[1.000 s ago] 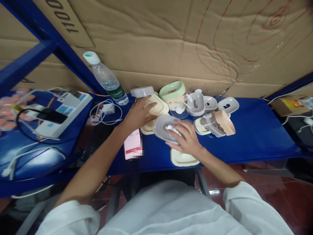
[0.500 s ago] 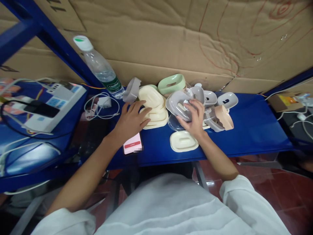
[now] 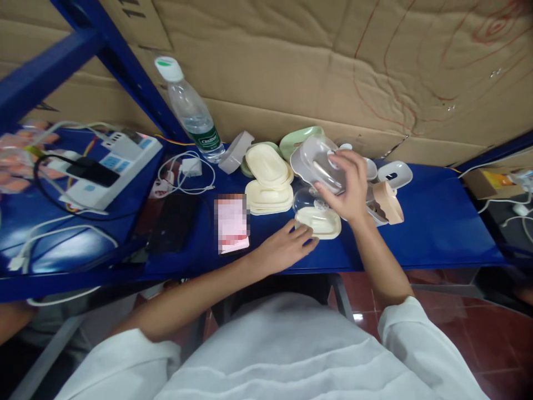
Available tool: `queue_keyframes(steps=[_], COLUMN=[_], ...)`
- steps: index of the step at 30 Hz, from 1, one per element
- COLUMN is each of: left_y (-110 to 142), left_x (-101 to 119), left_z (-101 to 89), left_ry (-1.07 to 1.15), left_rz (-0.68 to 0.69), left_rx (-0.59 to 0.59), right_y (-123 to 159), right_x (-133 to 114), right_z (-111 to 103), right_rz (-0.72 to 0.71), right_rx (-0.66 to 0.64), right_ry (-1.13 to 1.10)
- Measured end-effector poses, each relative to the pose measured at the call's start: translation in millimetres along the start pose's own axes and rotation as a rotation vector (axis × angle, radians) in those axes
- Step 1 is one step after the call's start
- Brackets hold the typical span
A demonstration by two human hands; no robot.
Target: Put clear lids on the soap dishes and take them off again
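My right hand is closed round a grey oval soap-dish part, lifted above the blue shelf. Below it lies a cream oval tray, with a clear dome part just behind. My left hand rests on the shelf with fingers stretched out, its fingertips touching the cream tray's near-left edge. A stack of cream trays stands to the left, and a green tray lies behind the grey part.
A water bottle leans against the cardboard wall. A white charger cable, a black phone, a pink card and a power strip lie left. More grey, white and peach parts sit right.
My right hand has raised the grey part higher and to the right. My left hand left the cream stack and came down to the single cream tray's edge.
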State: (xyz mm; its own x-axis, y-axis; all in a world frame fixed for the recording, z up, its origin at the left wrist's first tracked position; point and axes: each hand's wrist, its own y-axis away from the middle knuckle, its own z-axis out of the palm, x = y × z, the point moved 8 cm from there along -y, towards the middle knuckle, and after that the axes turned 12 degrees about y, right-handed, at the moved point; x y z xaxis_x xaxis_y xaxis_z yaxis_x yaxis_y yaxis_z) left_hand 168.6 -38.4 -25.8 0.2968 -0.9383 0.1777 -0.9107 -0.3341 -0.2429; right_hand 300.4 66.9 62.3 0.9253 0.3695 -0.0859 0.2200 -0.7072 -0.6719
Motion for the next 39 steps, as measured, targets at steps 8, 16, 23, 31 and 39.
queue_keyframes(steps=[8,16,23,31,39], left_y=[103.4,169.9,125.8,11.5,8.5], left_x=[-60.3,-94.9,-112.6,-211.0,-245.2], left_z=[-50.9,-35.0,-85.8,-109.1,-107.4], left_ry=[-0.019,0.07,0.247,0.977,1.065], left_rz=[-0.509,-0.809,-0.675,-0.277,-0.404], left_rx=[0.297,0.242,0.472,0.808,0.898], right_y=[-8.3,20.1,3.7,-77.6,-110.9], right_x=[-11.1,-7.1,-17.4,-32.5,-17.8], right_z=[9.6,25.2,24.7,35.7,59.8], right_rz=[-0.06,-0.117,-0.115,-0.113,-0.065], right_rx=[0.023,0.111,0.089,-0.046,-0.059], right_ry=[-0.129,-0.223,-0.219,-0.268,-0.478])
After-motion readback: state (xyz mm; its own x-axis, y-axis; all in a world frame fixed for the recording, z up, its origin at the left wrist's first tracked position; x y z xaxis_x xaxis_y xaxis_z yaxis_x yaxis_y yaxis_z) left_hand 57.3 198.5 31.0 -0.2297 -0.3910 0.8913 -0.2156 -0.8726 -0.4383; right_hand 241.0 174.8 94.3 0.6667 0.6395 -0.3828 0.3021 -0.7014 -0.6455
